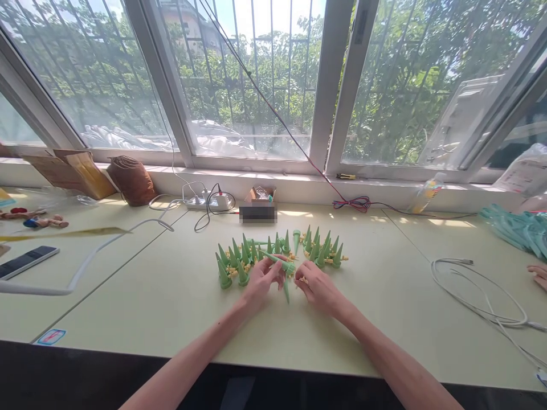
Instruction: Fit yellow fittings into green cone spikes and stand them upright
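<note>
My left hand [264,279] is closed around a green plastic watering spike [287,266], which lies tilted with its wider collar end to the right. Just right of it, my right hand [316,286] is closed in a pinch close to that collar; what its fingertips hold is too small to make out. A loose green spike [286,291] lies between the hands, point toward me. Beyond both hands stand several cone-shaped green spikes [323,250], points up, with small yellow pieces at their bases. Another spike [296,242] stands point down between the two groups.
At the back are a small open box [261,195], a power strip [209,201] and a coiled red-black cable [352,204]. A white cable [482,310] lies right, near another person's hand [539,275]. A phone [28,261] and a brown bag [131,181] are left.
</note>
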`<state>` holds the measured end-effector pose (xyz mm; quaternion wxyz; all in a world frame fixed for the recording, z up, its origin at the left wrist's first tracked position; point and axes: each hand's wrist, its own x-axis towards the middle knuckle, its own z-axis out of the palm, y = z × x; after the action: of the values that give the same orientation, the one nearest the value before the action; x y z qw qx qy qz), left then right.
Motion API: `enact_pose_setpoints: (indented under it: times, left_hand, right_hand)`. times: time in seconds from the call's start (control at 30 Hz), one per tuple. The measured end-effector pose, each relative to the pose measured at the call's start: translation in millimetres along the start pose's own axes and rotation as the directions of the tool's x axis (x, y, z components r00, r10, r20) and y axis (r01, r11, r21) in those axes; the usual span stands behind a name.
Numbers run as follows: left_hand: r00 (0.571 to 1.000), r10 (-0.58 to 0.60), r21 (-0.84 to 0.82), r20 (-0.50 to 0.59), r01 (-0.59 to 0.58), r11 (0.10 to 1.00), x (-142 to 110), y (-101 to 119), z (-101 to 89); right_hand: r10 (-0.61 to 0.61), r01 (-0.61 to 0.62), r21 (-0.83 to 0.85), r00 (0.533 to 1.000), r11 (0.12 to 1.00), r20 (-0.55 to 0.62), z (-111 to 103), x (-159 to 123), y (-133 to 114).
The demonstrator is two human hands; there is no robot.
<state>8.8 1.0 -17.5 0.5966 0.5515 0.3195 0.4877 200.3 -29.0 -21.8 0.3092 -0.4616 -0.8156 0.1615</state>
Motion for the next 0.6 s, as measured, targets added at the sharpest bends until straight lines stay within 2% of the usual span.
enact_pose_setpoints:
  times: [0.1,0.27,0.4,0.6]
  left_hand:
    - [1.0,0.008,-0.002,-0.01,-0.008,1.0,0.0,2.2,1.3]
    - [1.0,0.006,0.017,-0.016,-0.006,1.0,0.1,2.9,1.7]
    - [1.0,-0.003,0.046,-0.027,0.005,0.999,-0.8,3.7,1.2]
    - [0.999,-0.046,0.044,-0.007,0.046,0.998,-2.3,4.4,3.1]
  right_hand:
    - [-0.011,0.011,0.085,1.0,0.996,-0.001,-0.7,0.4,-1.6]
    - [0.061,-0.06,0.177,0.998,0.982,0.0,-1.1,0.8,-3.7]
    - [0.044,-0.02,0.249,0.995,0.968,-0.094,1.5,2.1,-2.6]
    - [0.022,0.044,0.263,0.97,0.964,-0.243,2.9,2.6,-2.2]
